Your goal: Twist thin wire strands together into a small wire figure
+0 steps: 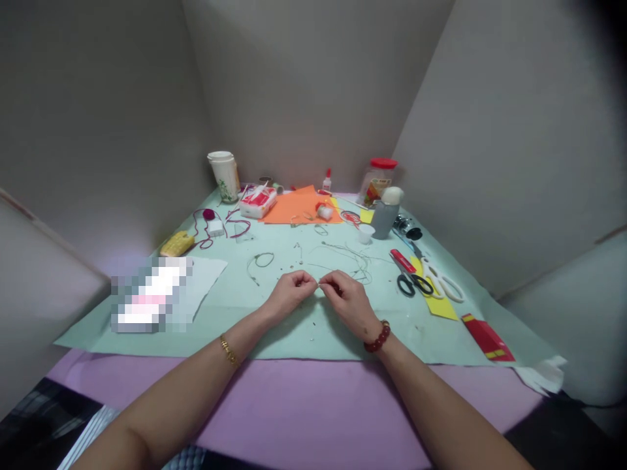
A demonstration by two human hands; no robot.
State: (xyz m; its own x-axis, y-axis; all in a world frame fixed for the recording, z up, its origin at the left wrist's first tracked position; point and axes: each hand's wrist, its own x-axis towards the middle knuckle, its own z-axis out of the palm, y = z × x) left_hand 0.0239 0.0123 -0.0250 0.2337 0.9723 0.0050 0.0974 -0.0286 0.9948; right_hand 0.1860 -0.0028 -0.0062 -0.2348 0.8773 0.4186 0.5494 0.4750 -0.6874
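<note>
Over the green table cover (343,326), my left hand (290,292) and my right hand (345,297) meet fingertip to fingertip, both closed in a pinch. Between them shows a tiny pale speck, too small to name. Just beyond my right hand lies a loose tangle of thin greenish cord (362,260). Past my left hand there is a looped thin cord (265,260), with a second strand beside it. A few tiny bits are scattered around both hands.
Black-handled scissors (414,284), white-handled scissors (450,287) and a red packet (487,337) lie to the right. A grey bottle (385,219), lidded jar (377,183), orange paper (294,207), tissue pack (258,202) and paper cups (226,177) stand farther back. Left lies a yellow corn-like object (177,244).
</note>
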